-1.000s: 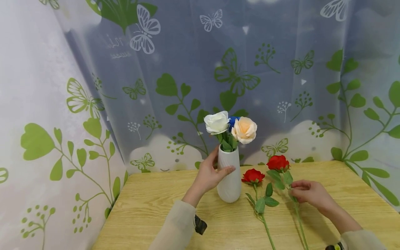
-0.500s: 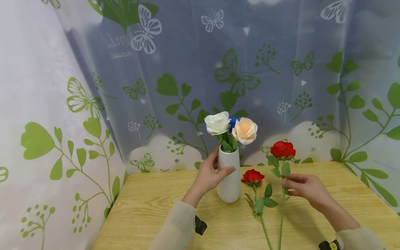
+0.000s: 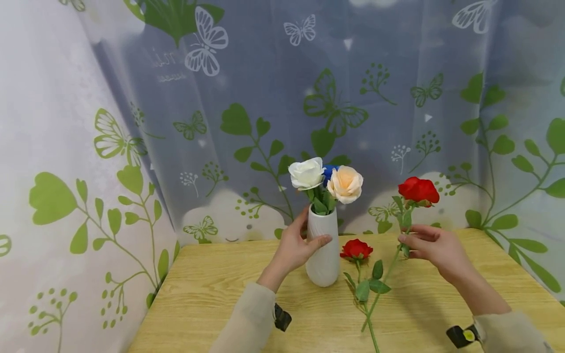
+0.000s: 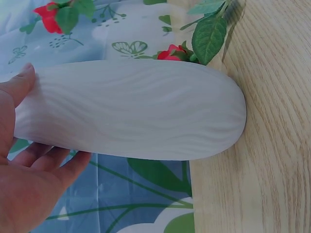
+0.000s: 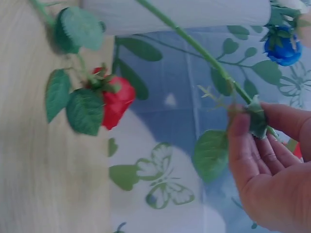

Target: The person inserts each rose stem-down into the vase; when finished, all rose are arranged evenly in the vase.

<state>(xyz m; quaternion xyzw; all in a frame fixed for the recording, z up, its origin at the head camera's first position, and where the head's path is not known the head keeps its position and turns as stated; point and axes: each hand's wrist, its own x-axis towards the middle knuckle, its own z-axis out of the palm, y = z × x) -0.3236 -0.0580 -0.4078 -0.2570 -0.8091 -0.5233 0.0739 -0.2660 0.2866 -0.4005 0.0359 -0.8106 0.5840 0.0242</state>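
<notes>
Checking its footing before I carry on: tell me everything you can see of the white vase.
The white vase is tall and rounded, slightly narrower at the mouth, with wavy relief and a ceramic-looking surface. It appears to stand upright on the wood-grain table, towards the back edge. The left-hand grip wraps around its upper part. A white rose, a peach rose and a blue rose rise from it; its inside is hidden.
</notes>
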